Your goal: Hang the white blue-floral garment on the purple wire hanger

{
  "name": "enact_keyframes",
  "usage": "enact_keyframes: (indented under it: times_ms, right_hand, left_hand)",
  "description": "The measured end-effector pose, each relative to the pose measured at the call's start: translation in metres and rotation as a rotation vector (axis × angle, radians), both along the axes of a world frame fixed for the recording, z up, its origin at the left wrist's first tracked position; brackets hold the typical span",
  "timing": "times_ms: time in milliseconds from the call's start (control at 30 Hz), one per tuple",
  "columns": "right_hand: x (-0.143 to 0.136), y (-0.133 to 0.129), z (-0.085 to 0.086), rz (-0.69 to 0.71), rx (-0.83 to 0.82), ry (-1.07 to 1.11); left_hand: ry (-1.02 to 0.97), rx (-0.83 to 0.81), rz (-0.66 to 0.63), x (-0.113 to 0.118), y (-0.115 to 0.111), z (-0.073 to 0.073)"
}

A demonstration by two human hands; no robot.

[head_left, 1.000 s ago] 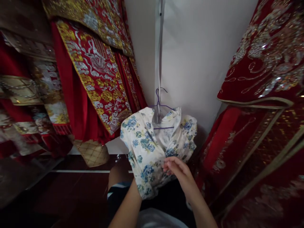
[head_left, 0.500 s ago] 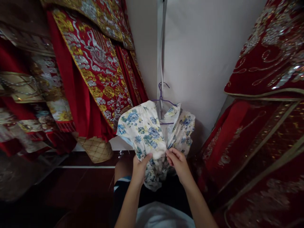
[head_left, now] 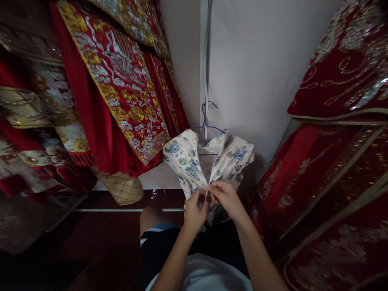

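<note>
A white floral blouse (head_left: pixel 188 161) with blue flowers hangs on a purple hanger (head_left: pixel 205 120) in front of me. Its V-shaped neckline comes together low at the front, where both hands meet. My left hand (head_left: pixel 196 208) pinches the front edge of the cloth, fingers closed. Right beside it, my right hand (head_left: pixel 224 196) is closed on the other front edge, fingertips almost touching the left ones. Whatever small fastening may lie between the fingertips is hidden. Below the hands, the lower part of the blouse falls toward my lap.
Red garments with gold and silver embroidery (head_left: pixel 127 89) hang on the left. More red embroidered cloth (head_left: pixel 339 81) hangs at the right. A white strap (head_left: pixel 206 60) runs down the pale wall (head_left: pixel 260 68) to the hanger. The floor (head_left: pixel 100 230) is dark red.
My left hand has moved right and in toward my right hand. The blouse's left front panel has swung in, so the two front edges now meet in a V.
</note>
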State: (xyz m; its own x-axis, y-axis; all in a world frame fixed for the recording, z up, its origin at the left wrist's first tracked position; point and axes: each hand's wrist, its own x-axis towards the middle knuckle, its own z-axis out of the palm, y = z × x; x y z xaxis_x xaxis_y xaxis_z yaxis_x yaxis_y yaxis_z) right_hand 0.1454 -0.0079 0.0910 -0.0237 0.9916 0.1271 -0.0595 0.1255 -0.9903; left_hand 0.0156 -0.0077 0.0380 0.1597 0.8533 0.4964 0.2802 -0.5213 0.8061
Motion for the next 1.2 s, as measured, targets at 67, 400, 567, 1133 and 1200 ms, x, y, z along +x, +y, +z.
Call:
enact_keyframes:
  times_ms: [67,400,567,1133,1200]
  right_hand:
    - [0.005,0.02,0.018,-0.033,0.017,0.057]
    - [-0.001,0.101,0.117,-0.247,0.207,0.176]
    - [-0.004,0.086,0.098,-0.205,0.297,0.135]
    - [-0.006,0.101,0.02,-0.362,0.222,-0.223]
    - [-0.009,0.092,0.002,-0.288,0.168,-0.122]
  left_hand:
    - [0.044,-0.004,-0.015,0.002,0.003,-0.002]
    - [0.31,-0.091,-0.079,0.0,0.014,-0.013]
    - [0.142,0.14,-0.052,-0.016,0.045,0.048]
    - [-0.513,0.35,0.234,-0.047,0.142,0.17]
    - [-0.859,0.165,0.276,-0.066,0.158,0.156]
